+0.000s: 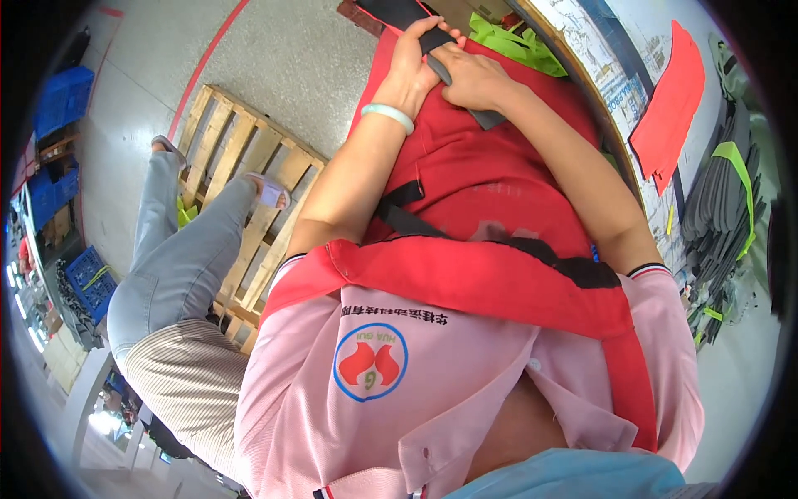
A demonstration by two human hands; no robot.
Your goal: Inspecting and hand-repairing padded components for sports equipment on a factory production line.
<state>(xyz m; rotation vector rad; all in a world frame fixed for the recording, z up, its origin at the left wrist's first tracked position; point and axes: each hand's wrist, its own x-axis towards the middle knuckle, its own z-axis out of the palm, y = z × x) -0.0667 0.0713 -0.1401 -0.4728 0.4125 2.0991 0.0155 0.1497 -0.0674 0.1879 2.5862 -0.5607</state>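
Observation:
Over my lap, covered by a red apron (482, 158), my two hands meet at the top middle of the view. My left hand (407, 71) is closed round a flat black strip (436, 40), palm partly turned up. My right hand (475, 76) comes in from the right with its fingers bent onto the same strip, beside the left fingers. A dark grey end (487, 119) sticks out below the right hand; I cannot tell whether it is the same piece. A black piece with a red edge (395, 12) lies just beyond the left hand.
Bright green strips (515, 46) lie beyond my right hand. On the table (594, 50) at right are a red cut piece (672, 108) and stacked dark grey strips (723, 187). Left are a wooden pallet (241, 158), another person's legs (179, 258) and blue crates (62, 100).

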